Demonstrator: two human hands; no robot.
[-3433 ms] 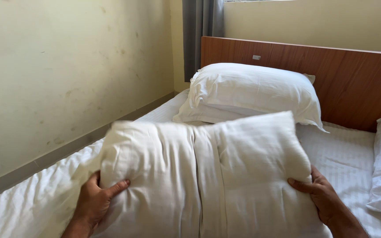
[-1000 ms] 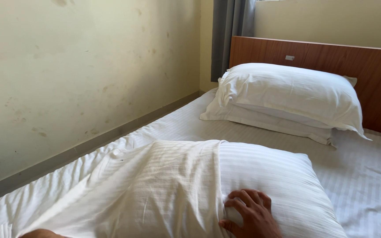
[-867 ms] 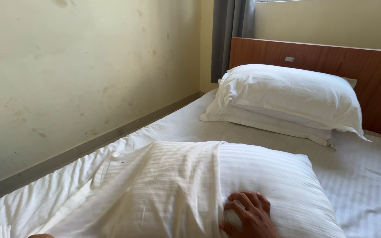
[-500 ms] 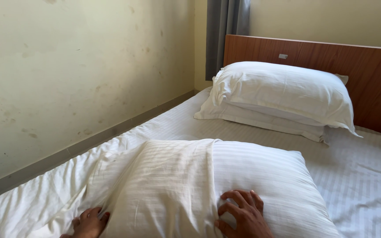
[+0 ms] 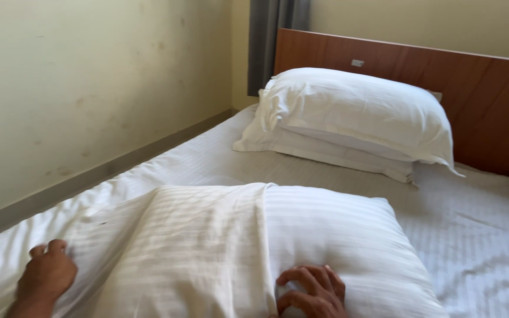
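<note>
Pillow (image 5: 325,247) lies low centre of frame, half inside case (image 5: 189,247). I see right hand (image 5: 312,292) pressing pillow, fingers curled, gripping nothing. Left hand (image 5: 45,275), lower left, fingers bent on case (grip unclear). I judge: hold pillow firm, draw case evenly.

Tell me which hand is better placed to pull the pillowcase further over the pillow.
Probably the left hand: it rests on the loose pillowcase at its slack end by the wall. The right hand presses on the pillow at the case's edge, better placed to steady it.
</note>
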